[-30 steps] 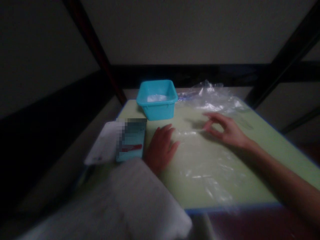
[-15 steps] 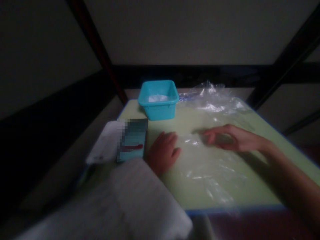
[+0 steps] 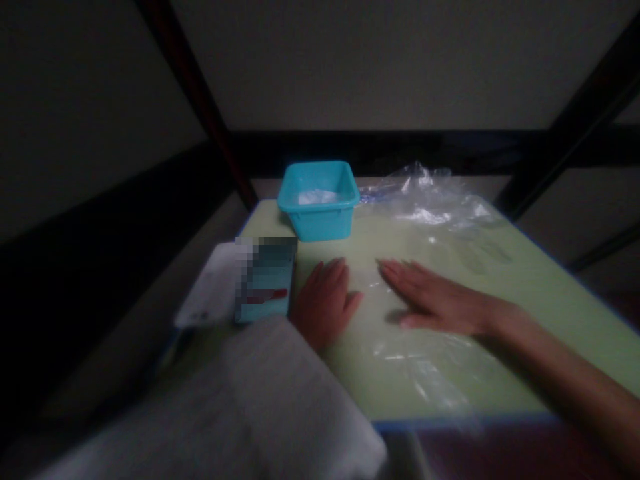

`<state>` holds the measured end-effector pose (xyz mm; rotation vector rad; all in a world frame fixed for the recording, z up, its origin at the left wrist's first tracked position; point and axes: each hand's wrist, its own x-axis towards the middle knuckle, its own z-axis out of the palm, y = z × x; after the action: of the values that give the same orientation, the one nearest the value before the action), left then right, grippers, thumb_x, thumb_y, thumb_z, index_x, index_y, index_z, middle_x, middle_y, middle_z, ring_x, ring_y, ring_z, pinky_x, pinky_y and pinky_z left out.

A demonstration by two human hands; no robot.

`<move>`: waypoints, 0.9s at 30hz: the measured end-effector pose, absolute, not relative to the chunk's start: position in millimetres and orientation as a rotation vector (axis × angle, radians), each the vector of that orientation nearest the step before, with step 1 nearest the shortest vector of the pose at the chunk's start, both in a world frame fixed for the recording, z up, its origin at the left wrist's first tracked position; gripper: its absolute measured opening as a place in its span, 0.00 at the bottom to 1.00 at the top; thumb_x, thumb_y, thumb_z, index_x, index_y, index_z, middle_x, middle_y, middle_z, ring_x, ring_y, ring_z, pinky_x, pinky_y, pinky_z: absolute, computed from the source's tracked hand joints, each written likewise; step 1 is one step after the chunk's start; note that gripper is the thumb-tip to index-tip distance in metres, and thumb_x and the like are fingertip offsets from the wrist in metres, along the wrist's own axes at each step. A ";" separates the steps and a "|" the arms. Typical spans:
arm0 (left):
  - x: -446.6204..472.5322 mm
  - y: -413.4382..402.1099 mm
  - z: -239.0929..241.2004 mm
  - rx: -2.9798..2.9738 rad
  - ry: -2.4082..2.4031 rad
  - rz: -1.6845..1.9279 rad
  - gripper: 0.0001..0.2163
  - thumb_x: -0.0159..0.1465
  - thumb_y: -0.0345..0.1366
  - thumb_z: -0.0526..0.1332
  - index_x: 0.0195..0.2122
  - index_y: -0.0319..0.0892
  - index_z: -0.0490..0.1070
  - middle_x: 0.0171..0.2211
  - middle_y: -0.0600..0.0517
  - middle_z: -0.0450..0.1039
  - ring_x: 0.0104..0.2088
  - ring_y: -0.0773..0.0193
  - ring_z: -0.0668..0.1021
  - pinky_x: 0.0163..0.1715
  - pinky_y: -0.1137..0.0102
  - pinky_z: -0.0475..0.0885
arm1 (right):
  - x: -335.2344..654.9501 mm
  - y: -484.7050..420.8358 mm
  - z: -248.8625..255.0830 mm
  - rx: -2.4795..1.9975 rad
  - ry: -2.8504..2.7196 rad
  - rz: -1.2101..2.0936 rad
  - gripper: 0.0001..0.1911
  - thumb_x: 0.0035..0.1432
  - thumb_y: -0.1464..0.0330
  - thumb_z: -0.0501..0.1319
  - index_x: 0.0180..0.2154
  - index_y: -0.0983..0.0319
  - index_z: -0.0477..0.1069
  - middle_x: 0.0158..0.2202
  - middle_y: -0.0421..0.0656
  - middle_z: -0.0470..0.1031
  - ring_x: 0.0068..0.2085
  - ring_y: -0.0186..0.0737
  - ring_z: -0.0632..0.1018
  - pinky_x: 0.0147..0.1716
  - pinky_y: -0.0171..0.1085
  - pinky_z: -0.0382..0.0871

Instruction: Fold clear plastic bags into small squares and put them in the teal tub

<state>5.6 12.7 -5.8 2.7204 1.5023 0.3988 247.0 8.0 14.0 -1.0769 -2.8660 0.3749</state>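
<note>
A clear plastic bag [image 3: 415,347] lies flat on the pale green table [image 3: 540,293]. My right hand [image 3: 430,300] rests palm down on the bag, fingers stretched out and pointing left. At the bag's left edge my left hand [image 3: 325,300] lies flat on the table with its fingers extended, its wrist in a white sleeve [image 3: 260,407]. Neither hand holds anything.
A turquoise tub [image 3: 319,199] with something white inside stands at the table's back left. Crumpled clear plastic [image 3: 430,200] lies behind on the right. A blurred blue box [image 3: 265,280] and a white sheet [image 3: 210,287] sit at the left edge. Dark frame posts surround the table.
My right hand moved left and nearer, from a loosely curled pose above the bag to lying flat on it. My left hand stayed in place.
</note>
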 end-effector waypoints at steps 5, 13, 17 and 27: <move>14.3 9.1 -8.0 2.753 1.176 0.462 0.25 0.66 0.42 0.50 0.61 0.33 0.54 0.64 0.39 0.53 0.64 0.56 0.56 0.63 0.60 0.53 | 235.8 9.2 2.8 -1.061 -2.723 0.218 0.44 0.61 0.47 0.47 0.67 0.65 0.32 0.67 0.55 0.35 0.66 0.52 0.45 0.63 0.53 0.44; 14.7 8.8 -14.5 2.799 1.050 0.365 0.28 0.68 0.46 0.46 0.62 0.30 0.50 0.65 0.37 0.49 0.65 0.56 0.53 0.63 0.59 0.51 | 230.2 6.9 -16.3 -1.097 -2.722 0.247 0.46 0.60 0.46 0.47 0.66 0.68 0.34 0.67 0.56 0.37 0.66 0.53 0.46 0.63 0.52 0.45; 5.9 12.3 -14.3 2.790 1.060 0.316 0.27 0.67 0.44 0.47 0.62 0.29 0.51 0.65 0.37 0.48 0.65 0.56 0.52 0.63 0.60 0.51 | 231.8 6.4 -14.7 -1.117 -2.729 0.247 0.46 0.60 0.45 0.46 0.66 0.68 0.34 0.67 0.56 0.38 0.66 0.52 0.46 0.63 0.52 0.45; -8.3 14.9 -15.4 2.746 1.236 0.298 0.27 0.67 0.43 0.48 0.61 0.28 0.52 0.64 0.35 0.50 0.65 0.54 0.53 0.63 0.59 0.52 | 241.0 3.0 -8.7 -1.178 -2.756 0.276 0.48 0.59 0.44 0.47 0.66 0.69 0.35 0.67 0.58 0.37 0.66 0.54 0.46 0.63 0.52 0.46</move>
<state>-8.3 14.9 -15.4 2.7463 1.2358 0.2976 241.0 3.0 -8.7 -1.1780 -2.7563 0.2759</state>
